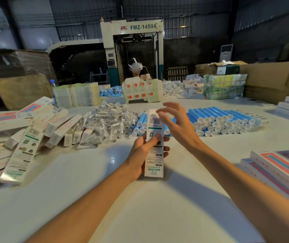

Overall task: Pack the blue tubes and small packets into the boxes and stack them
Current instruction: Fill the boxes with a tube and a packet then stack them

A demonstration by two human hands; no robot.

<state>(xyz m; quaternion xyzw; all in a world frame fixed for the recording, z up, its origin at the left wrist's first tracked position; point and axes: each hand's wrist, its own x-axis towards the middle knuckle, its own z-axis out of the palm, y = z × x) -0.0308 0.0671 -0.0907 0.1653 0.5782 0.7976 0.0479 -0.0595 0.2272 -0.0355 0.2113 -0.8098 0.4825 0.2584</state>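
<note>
Your left hand (145, 153) grips a long white box (154, 155) around its lower half. The fingers wrap behind it and the thumb lies across the printed front. The box stands nearly upright at the middle of the tabletop (87, 172), barcode end up and its bottom end near you.

Your right hand (175, 120) hovers at the box's top end with its fingers spread and loosely curved, holding nothing. The fingertips are blurred, so you cannot tell whether they touch the top flap.

Just behind the box, a small cluster of blue tubes (141, 123) lies with white caps facing you. To the right is a much larger stack of the same tubes (222, 120), laid in tidy rows. Left of the cluster, a heap of small packets (108, 121) in clear wrap spreads across the tabletop.

Farther left, loose boxes (26, 137) lie tumbled over one another at odd angles. At the near right edge, stacked boxes (280, 165) sit in neat layers, pink and blue stripes showing.

On the far side stands a sheet of carton blanks (143, 92), with brown cartons (271, 79) to its right. Behind the blanks a person (136, 67) wearing a white headset faces you, in front of a machine (131, 27) marked FMZ-1450A.
</note>
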